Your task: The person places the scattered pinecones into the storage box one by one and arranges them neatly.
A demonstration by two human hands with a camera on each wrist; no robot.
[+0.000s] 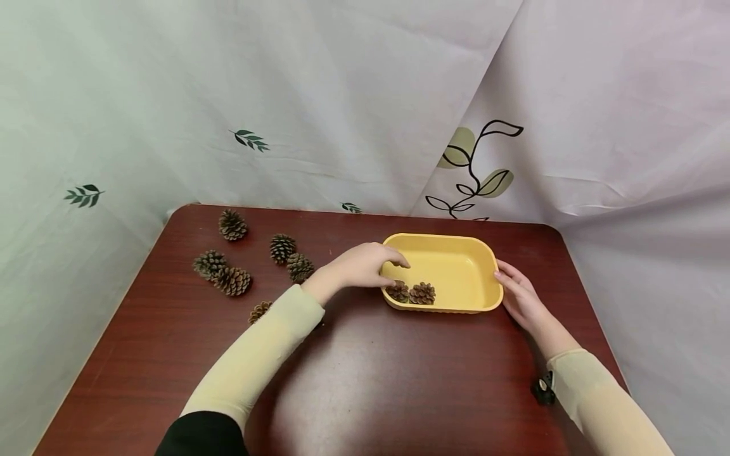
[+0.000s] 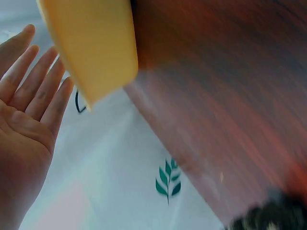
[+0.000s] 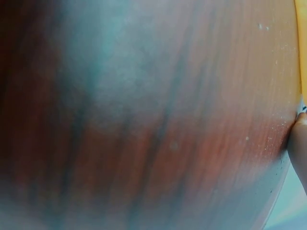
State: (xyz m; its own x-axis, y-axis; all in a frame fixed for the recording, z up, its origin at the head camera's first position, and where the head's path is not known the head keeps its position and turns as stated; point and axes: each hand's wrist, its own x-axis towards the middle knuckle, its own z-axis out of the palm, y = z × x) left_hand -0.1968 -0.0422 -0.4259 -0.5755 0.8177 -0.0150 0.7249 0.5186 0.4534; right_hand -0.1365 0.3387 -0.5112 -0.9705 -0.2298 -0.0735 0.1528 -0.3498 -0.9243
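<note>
A yellow rectangular container [image 1: 456, 269] stands on the table. Two pine cones [image 1: 422, 293] lie in its front left corner. My left hand [image 1: 365, 265] is over the container's left rim, fingertips above the inside and nothing in its grasp. In the left wrist view, its fingers [image 2: 36, 88] appear extended and spread beside the yellow wall. At the opposite end, my right hand [image 1: 521, 297] holds the container's right side, its thumb at the rim. Only a bit of that hand and the yellow wall enter the right wrist view's edge.
Several loose pine cones [image 1: 232, 281] lie on the left half of the dark red table [image 1: 371, 380], one partly hidden by the left forearm. A small black object [image 1: 544, 388] is by the right sleeve. Behind the table hangs a white patterned cloth [image 1: 342, 114].
</note>
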